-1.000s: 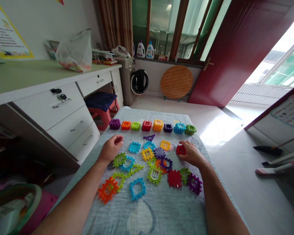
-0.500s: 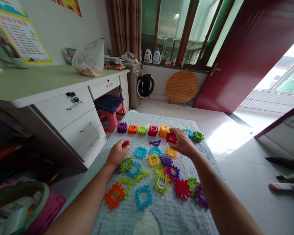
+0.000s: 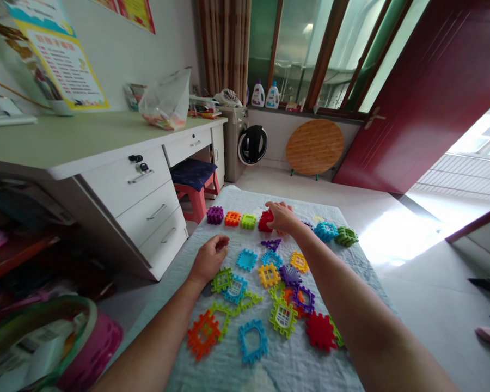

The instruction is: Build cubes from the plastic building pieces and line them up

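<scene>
The red stack [image 3: 265, 221] stands in the row at the far side of the cloth [image 3: 220, 375], just beside the lime stack [image 3: 248, 221]. The fingers of the right hand [image 3: 281, 216] seem to touch it, but they hide its top, so I cannot tell if they clamp something. Uneven pressure could, I think, tilt the stack. The right forearm partly hides the dark purple stack [image 3: 307, 225] and could knock it if lowered. The left hand [image 3: 209, 258], loosely curled and holding nothing, might disturb the green piece [image 3: 221, 280] near it.
</scene>
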`<state>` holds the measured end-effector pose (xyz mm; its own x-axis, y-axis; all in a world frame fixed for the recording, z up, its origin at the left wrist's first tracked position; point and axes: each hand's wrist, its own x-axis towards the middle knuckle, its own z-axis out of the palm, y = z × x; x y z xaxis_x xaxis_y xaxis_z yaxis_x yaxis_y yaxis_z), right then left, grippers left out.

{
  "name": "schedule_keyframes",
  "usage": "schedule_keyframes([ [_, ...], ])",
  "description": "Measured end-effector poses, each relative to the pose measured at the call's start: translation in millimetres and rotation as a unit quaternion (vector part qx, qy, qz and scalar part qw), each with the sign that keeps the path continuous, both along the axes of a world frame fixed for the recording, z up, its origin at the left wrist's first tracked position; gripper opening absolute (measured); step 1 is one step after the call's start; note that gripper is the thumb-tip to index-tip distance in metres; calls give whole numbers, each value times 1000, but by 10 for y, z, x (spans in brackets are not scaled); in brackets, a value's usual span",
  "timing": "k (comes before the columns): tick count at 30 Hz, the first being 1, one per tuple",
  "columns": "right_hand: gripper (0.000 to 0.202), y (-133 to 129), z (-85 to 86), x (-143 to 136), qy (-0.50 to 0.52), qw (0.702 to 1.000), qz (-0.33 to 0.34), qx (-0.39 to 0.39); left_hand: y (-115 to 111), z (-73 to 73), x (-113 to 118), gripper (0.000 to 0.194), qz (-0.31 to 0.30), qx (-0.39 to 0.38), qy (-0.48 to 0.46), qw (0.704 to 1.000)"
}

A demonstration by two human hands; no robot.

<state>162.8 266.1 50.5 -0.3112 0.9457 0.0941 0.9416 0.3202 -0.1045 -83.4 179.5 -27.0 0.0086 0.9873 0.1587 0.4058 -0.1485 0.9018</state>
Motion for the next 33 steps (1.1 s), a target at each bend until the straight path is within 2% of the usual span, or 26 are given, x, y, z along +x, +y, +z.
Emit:
schedule_keyframes([
  [5,72,10,-25,-29,-19,1000,5,-14,4,-7,2,29,-4,2,-1,1000],
  [17,73,77,-40,-52,-23,1000,-1,-14,-7,11,1,29,2,0,-4,1000],
  [22,77,8,11,-45,-9,1000,-6,-8,-16,36,11,29,9,1,1,1000],
  [26,75,-247,158,164,65,997,-11,32,-18,40,14,29,4,0,3,1000],
  [29,67,-610,258,461,131,990,-4,58,-13,32,12,28,8,3,20,1000],
  [31,58,-914,276,674,152,988,-2,40,-8,26,12,28,11,6,32,999],
  [33,51,-1220,240,855,167,986,0,-18,-3,22,14,28,10,10,39,999],
])
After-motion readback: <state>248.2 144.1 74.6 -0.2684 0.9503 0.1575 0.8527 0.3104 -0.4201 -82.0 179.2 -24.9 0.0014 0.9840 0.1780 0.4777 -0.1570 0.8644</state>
